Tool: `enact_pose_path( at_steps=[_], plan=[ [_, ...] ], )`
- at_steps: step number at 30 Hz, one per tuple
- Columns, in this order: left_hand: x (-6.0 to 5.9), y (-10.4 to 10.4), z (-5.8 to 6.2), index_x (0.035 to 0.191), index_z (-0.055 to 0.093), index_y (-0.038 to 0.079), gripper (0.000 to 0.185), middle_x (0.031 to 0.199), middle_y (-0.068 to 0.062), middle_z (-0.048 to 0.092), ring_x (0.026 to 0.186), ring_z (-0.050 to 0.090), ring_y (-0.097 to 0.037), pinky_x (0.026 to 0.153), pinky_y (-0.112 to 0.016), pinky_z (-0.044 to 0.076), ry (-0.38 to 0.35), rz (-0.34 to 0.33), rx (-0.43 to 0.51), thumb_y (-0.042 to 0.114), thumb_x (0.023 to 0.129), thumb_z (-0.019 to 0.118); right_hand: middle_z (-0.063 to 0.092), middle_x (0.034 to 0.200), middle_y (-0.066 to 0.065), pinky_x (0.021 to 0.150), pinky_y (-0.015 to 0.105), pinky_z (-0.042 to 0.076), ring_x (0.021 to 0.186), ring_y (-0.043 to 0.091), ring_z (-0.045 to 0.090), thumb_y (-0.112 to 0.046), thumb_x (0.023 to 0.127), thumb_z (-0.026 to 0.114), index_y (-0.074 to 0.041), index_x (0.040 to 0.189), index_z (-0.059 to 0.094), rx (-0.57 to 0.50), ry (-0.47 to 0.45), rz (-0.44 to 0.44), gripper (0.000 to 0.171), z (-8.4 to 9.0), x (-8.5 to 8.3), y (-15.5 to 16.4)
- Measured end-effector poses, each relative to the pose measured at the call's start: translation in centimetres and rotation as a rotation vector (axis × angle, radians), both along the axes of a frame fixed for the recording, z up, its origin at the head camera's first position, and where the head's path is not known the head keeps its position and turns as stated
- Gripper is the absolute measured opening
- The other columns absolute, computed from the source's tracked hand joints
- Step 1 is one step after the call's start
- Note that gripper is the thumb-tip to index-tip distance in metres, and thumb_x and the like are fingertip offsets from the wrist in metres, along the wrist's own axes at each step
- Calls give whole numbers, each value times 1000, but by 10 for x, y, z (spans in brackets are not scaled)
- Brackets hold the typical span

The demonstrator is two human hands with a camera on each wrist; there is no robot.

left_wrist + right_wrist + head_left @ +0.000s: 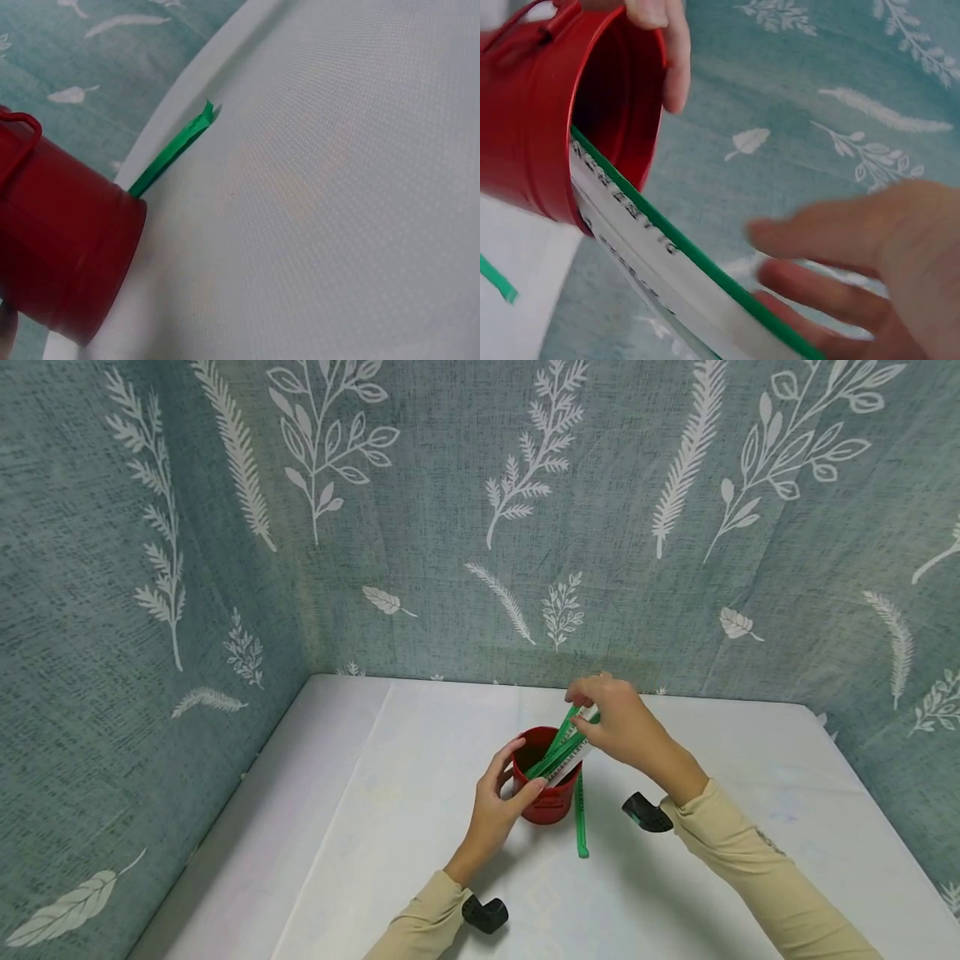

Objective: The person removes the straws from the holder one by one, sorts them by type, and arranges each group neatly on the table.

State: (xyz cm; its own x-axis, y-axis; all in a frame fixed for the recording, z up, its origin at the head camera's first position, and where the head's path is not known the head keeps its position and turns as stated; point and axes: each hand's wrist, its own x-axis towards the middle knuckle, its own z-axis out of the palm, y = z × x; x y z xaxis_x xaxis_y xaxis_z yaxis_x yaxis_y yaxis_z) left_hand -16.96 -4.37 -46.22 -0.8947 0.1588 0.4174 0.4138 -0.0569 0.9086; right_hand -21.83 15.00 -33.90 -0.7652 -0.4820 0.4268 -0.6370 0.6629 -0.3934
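A small red metal bucket is tilted, its mouth facing toward the right hand. My left hand holds it by the rim, thumb at the near side and fingers at the far side. Several long, slim green-and-white wrapped packets with dark print stick out of the mouth. My right hand is at their outer ends; in the right wrist view its fingers are loosely bent beside the packets, not wrapped round them. Another green packet lies on the table by the bucket.
The table has a white cloth. Behind and to the left hangs a grey-green fabric with white leaf prints. Black wrist devices sit by both cuffs.
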Motion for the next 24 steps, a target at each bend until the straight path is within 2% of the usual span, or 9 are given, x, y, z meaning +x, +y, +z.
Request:
enact_pose_path(
  at_steps=[3, 7, 11, 16, 18, 24],
  plan=[
    [0, 0, 0, 140, 39, -2, 58, 141, -19, 43, 130, 38, -33, 103, -55, 33, -3, 0, 0, 4, 88, 64, 68, 95, 9, 80, 44, 48, 88, 27, 62, 4, 75, 74, -5, 96, 67, 147, -43, 33, 24, 4, 3, -1],
    [0, 0, 0, 140, 39, -2, 58, 141, -19, 43, 130, 38, -33, 103, -55, 33, -7, 6, 1, 5, 88, 65, 69, 91, 6, 72, 41, 39, 85, 25, 59, 7, 72, 73, -8, 92, 69, 332, -48, 28, 25, 8, 7, -3],
    [-1, 1, -1, 140, 39, -2, 58, 141, -19, 43, 130, 38, -33, 103, -55, 33, -4, 8, 2, 5, 88, 64, 69, 86, 3, 69, 40, 34, 82, 23, 55, 9, 72, 72, -11, 86, 70, 421, -24, 8, 24, 10, 9, -2],
    [0, 1, -1, 140, 39, -2, 58, 141, -19, 43, 131, 38, -32, 103, -54, 33, -5, 3, 1, 4, 88, 64, 65, 74, -2, 67, 39, 36, 72, 18, 55, 7, 71, 73, -11, 82, 69, 412, 44, 11, 21, 12, 9, 0],
    [0, 1, 0, 140, 39, -2, 57, 140, -19, 43, 131, 38, -31, 103, -54, 33, -6, 3, 4, 4, 88, 64, 64, 71, -2, 67, 39, 40, 68, 17, 56, 6, 71, 74, -10, 82, 68, 383, 62, 18, 20, 13, 9, 0],
    [0, 1, 1, 139, 40, -2, 57, 140, -19, 44, 131, 37, -32, 103, -55, 33, -5, 7, 13, 2, 87, 64, 67, 84, 6, 64, 35, 51, 74, 22, 62, 6, 72, 76, -6, 89, 67, 233, 6, 54, 22, 15, 12, 0]
  ],
)
